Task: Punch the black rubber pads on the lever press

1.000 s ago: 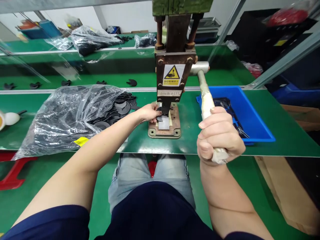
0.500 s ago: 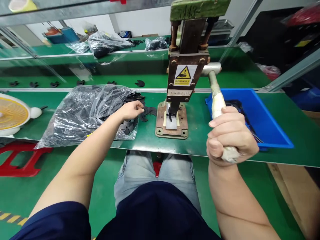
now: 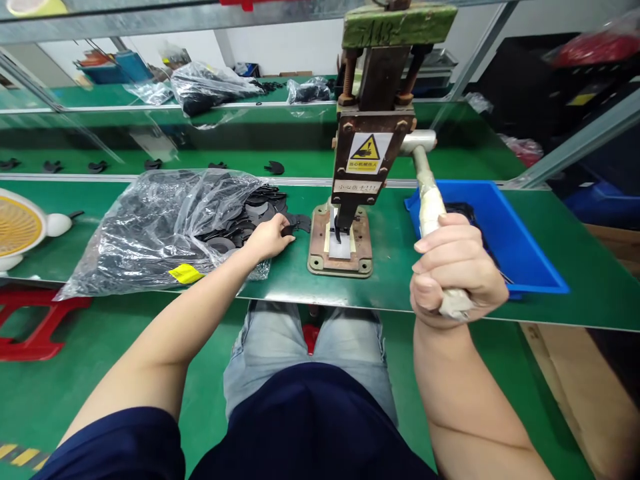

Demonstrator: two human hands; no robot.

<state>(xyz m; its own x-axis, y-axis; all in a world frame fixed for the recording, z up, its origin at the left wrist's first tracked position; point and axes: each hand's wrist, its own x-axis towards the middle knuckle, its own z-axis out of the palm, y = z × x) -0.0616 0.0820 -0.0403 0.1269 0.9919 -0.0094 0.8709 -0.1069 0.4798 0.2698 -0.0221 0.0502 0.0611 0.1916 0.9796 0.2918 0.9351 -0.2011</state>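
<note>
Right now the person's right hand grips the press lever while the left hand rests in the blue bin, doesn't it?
Not quite. The right hand does grip the press lever, but the head view shows the left hand at the black parts spilling from the plastic bag, left of the press. The blue bin lies on the other side, untouched.

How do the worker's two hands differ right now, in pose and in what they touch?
The left hand lies low on the green table, fingers curled on a flat black part at the mouth of the plastic bag. The right hand is raised off the table, fisted around the press's wrapped lever. The left reaches forward; the right stays near the table's front edge. Both are bare.
</note>
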